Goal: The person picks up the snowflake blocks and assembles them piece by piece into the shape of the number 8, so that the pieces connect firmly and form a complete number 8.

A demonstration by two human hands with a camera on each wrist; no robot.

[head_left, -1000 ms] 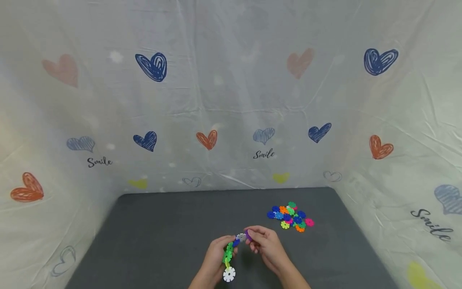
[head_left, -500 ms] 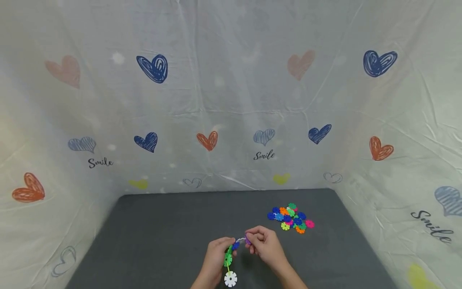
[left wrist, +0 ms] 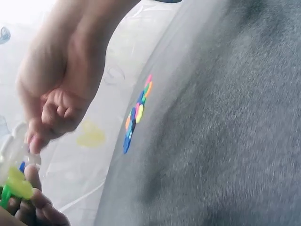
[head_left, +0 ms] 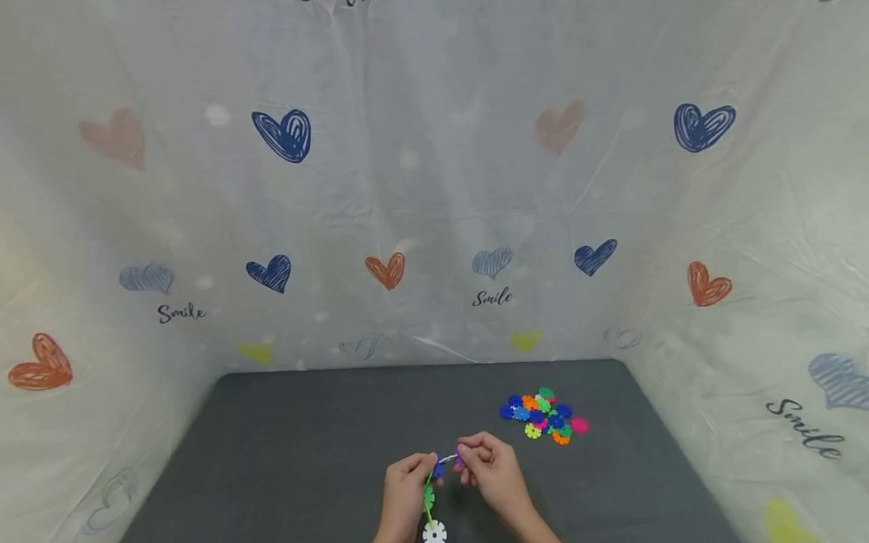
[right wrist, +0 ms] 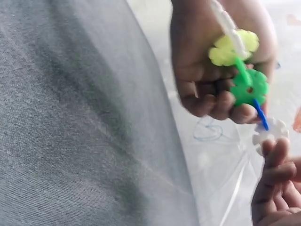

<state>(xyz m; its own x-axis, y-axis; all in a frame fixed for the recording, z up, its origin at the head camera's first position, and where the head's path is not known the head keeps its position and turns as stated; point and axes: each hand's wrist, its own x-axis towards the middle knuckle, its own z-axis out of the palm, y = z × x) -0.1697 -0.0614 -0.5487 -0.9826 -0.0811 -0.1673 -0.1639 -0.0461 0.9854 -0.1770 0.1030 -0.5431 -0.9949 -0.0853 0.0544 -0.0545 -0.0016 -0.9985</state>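
Note:
A chain of interlocking notched plastic discs hangs between both hands. My left hand point(head_left: 405, 490) grips it by the blue disc point(head_left: 438, 470), thumb on top. Below that hand dangle a green disc point(head_left: 428, 498), a yellow disc point(right wrist: 223, 52) and a white end disc point(head_left: 434, 532). My right hand point(head_left: 498, 475) pinches a purple disc point(head_left: 459, 456) between thumb and fingers at the chain's upper end. Between the hands, another white disc point(right wrist: 273, 131) is slotted onto the blue one, with the right fingertips at its edge in the right wrist view.
A loose pile of coloured discs point(head_left: 543, 415) lies on the dark grey table point(head_left: 305, 437), beyond my right hand. Pale curtains point(head_left: 434, 188) printed with hearts rise behind the table and along both sides.
The white disc between the hands has turned from face-on to nearly edge-on. The chain's lower end sits lower in the head view, whose whole scene has shifted slightly. Both grips persist.

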